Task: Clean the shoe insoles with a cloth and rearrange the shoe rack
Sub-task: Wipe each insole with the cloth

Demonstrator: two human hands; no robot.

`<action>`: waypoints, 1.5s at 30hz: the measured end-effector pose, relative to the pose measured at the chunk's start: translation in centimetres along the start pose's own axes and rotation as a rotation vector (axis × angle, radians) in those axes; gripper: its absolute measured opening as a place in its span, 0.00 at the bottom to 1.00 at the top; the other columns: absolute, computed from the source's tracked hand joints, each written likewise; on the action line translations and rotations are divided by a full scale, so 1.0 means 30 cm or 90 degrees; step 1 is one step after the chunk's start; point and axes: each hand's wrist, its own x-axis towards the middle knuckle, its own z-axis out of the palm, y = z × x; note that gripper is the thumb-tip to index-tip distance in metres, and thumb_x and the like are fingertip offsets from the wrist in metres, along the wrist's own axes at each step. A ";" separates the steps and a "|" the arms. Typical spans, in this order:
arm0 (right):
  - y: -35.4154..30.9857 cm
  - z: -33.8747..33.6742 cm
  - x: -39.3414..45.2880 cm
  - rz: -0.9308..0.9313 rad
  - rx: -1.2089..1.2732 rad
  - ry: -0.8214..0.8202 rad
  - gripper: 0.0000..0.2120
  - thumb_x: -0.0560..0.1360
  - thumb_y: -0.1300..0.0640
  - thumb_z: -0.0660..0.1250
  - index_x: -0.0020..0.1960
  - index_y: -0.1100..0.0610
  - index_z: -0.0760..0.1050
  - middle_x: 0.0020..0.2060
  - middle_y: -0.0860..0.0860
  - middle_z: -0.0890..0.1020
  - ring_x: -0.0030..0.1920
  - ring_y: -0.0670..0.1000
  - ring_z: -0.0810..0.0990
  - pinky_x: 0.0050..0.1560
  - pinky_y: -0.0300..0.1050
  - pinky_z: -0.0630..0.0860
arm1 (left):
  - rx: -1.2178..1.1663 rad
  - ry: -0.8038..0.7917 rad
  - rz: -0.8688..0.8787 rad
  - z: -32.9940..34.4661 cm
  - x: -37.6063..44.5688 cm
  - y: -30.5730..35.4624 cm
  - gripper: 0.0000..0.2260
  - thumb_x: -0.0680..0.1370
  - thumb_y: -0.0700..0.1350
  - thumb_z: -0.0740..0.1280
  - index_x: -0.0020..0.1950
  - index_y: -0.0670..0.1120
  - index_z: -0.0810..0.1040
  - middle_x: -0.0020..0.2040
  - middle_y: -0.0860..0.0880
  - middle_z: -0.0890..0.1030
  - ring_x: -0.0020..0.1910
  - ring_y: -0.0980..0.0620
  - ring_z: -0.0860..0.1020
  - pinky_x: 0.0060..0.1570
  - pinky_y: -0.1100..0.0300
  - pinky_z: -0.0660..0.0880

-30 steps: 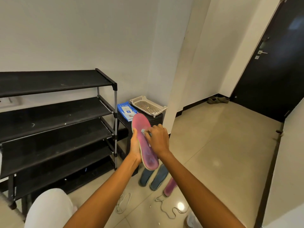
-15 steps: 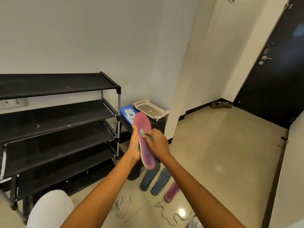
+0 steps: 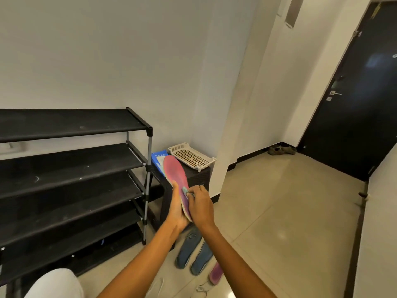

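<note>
My left hand [image 3: 177,211] holds a pink insole [image 3: 176,177] upright from behind, fingers wrapped around its lower half. Against the insole's face my right hand [image 3: 199,206] pinches a small pale-green cloth [image 3: 185,191]. Two blue insoles [image 3: 194,253] and another pink insole [image 3: 216,274] lie on the floor below my hands. The black shoe rack [image 3: 71,168] stands at the left, its shelves bare.
A dark stool [image 3: 193,177] beside the rack carries a cream perforated tray [image 3: 191,155] and a blue packet [image 3: 158,158]. White shoelaces [image 3: 202,287] lie on the tiled floor. A pair of shoes [image 3: 281,150] sits by the black door [image 3: 361,93]. My knee [image 3: 55,284] is at the lower left.
My right hand with the cloth has slid down the insole's face, from near the toe end toward the middle. The view has tilted upward a little.
</note>
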 end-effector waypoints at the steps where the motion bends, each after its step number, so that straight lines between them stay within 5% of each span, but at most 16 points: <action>1: -0.004 0.005 -0.009 -0.043 -0.029 0.009 0.10 0.78 0.53 0.62 0.52 0.59 0.77 0.50 0.53 0.78 0.51 0.51 0.73 0.43 0.39 0.64 | -0.071 -0.011 -0.012 -0.009 -0.001 0.000 0.27 0.75 0.69 0.52 0.47 0.47 0.74 0.39 0.49 0.78 0.39 0.52 0.79 0.42 0.58 0.77; 6: 0.043 -0.002 -0.066 -0.226 -0.097 -0.041 0.09 0.75 0.49 0.64 0.47 0.51 0.81 0.44 0.49 0.80 0.46 0.47 0.69 0.46 0.40 0.57 | -0.153 -0.006 0.001 -0.085 0.011 0.054 0.29 0.76 0.67 0.54 0.47 0.41 0.76 0.42 0.43 0.83 0.41 0.46 0.83 0.45 0.53 0.80; 10: 0.051 -0.031 0.003 -0.094 -0.144 0.005 0.11 0.78 0.49 0.61 0.53 0.51 0.81 0.49 0.48 0.81 0.52 0.50 0.72 0.49 0.44 0.62 | -0.162 -0.019 -0.016 -0.060 0.004 0.021 0.28 0.77 0.64 0.53 0.51 0.40 0.76 0.40 0.42 0.83 0.38 0.46 0.83 0.40 0.55 0.81; 14: 0.011 0.011 -0.050 -0.193 -0.057 -0.026 0.12 0.75 0.49 0.62 0.44 0.53 0.82 0.43 0.51 0.81 0.45 0.49 0.73 0.45 0.48 0.72 | -0.176 -0.026 -0.019 -0.076 0.011 0.048 0.29 0.76 0.66 0.54 0.48 0.40 0.76 0.45 0.41 0.81 0.44 0.45 0.81 0.47 0.53 0.78; 17: 0.036 -0.023 -0.037 -0.236 -0.152 -0.001 0.12 0.77 0.47 0.61 0.48 0.51 0.81 0.44 0.49 0.81 0.47 0.49 0.73 0.47 0.45 0.66 | -0.169 -0.019 -0.010 -0.089 0.000 0.060 0.29 0.77 0.65 0.53 0.47 0.39 0.77 0.46 0.40 0.81 0.44 0.44 0.80 0.49 0.51 0.75; 20: 0.034 -0.045 0.015 -0.137 -0.181 0.054 0.11 0.78 0.50 0.61 0.53 0.52 0.80 0.48 0.49 0.82 0.51 0.51 0.73 0.48 0.44 0.62 | -0.169 -0.051 -0.010 -0.057 -0.012 0.043 0.28 0.78 0.62 0.53 0.44 0.40 0.82 0.39 0.42 0.81 0.38 0.46 0.81 0.45 0.53 0.77; 25: 0.005 -0.004 -0.077 -0.226 -0.041 -0.012 0.08 0.73 0.53 0.67 0.46 0.56 0.83 0.43 0.53 0.82 0.46 0.52 0.75 0.44 0.44 0.69 | -0.174 -0.027 -0.024 -0.057 -0.008 0.071 0.30 0.76 0.67 0.53 0.44 0.40 0.76 0.43 0.41 0.82 0.40 0.45 0.82 0.44 0.53 0.78; 27: 0.031 -0.029 -0.067 -0.279 -0.122 -0.011 0.10 0.74 0.50 0.65 0.45 0.54 0.83 0.41 0.52 0.82 0.44 0.52 0.75 0.43 0.45 0.68 | -0.170 -0.024 -0.038 -0.062 -0.020 0.049 0.29 0.76 0.66 0.53 0.45 0.40 0.75 0.41 0.42 0.81 0.39 0.45 0.82 0.44 0.54 0.77; 30: 0.042 -0.059 -0.003 -0.187 -0.210 0.053 0.10 0.76 0.52 0.64 0.46 0.55 0.81 0.40 0.52 0.82 0.44 0.54 0.76 0.43 0.45 0.63 | -0.179 -0.035 -0.048 -0.012 -0.046 0.000 0.24 0.79 0.60 0.53 0.48 0.40 0.76 0.37 0.41 0.81 0.42 0.44 0.79 0.46 0.53 0.75; 34: 0.029 -0.033 -0.039 -0.174 -0.106 0.048 0.10 0.74 0.53 0.63 0.41 0.56 0.80 0.38 0.52 0.82 0.43 0.53 0.78 0.44 0.43 0.65 | -0.173 -0.021 -0.047 0.013 -0.042 0.015 0.24 0.77 0.61 0.56 0.49 0.40 0.77 0.40 0.42 0.79 0.41 0.46 0.79 0.46 0.54 0.76; 36: 0.037 -0.045 -0.075 -0.180 0.011 -0.065 0.07 0.75 0.57 0.65 0.45 0.58 0.80 0.45 0.53 0.82 0.52 0.51 0.77 0.50 0.43 0.69 | -0.162 -0.030 -0.053 -0.024 -0.016 0.015 0.27 0.74 0.64 0.59 0.47 0.39 0.77 0.43 0.42 0.80 0.41 0.46 0.81 0.44 0.55 0.80; 38: 0.061 -0.084 -0.069 -0.145 0.096 -0.151 0.05 0.75 0.58 0.66 0.48 0.58 0.80 0.46 0.49 0.81 0.49 0.46 0.77 0.48 0.40 0.72 | -0.152 -0.055 -0.065 -0.046 -0.005 0.012 0.27 0.73 0.64 0.61 0.49 0.39 0.77 0.45 0.41 0.80 0.44 0.45 0.81 0.48 0.53 0.79; 42: 0.070 -0.140 -0.008 0.001 0.285 0.049 0.04 0.76 0.59 0.66 0.51 0.54 0.74 0.44 0.44 0.78 0.44 0.42 0.78 0.41 0.31 0.76 | -0.153 -0.106 -0.060 -0.019 -0.022 -0.019 0.22 0.79 0.58 0.57 0.58 0.41 0.76 0.45 0.42 0.83 0.43 0.45 0.82 0.49 0.51 0.79; 45: 0.062 -0.139 0.042 0.019 0.261 0.008 0.11 0.76 0.61 0.67 0.57 0.56 0.71 0.48 0.47 0.77 0.45 0.43 0.78 0.40 0.30 0.76 | -0.169 -0.096 -0.050 0.008 -0.045 -0.048 0.20 0.79 0.55 0.57 0.61 0.42 0.76 0.48 0.41 0.82 0.49 0.45 0.80 0.56 0.49 0.74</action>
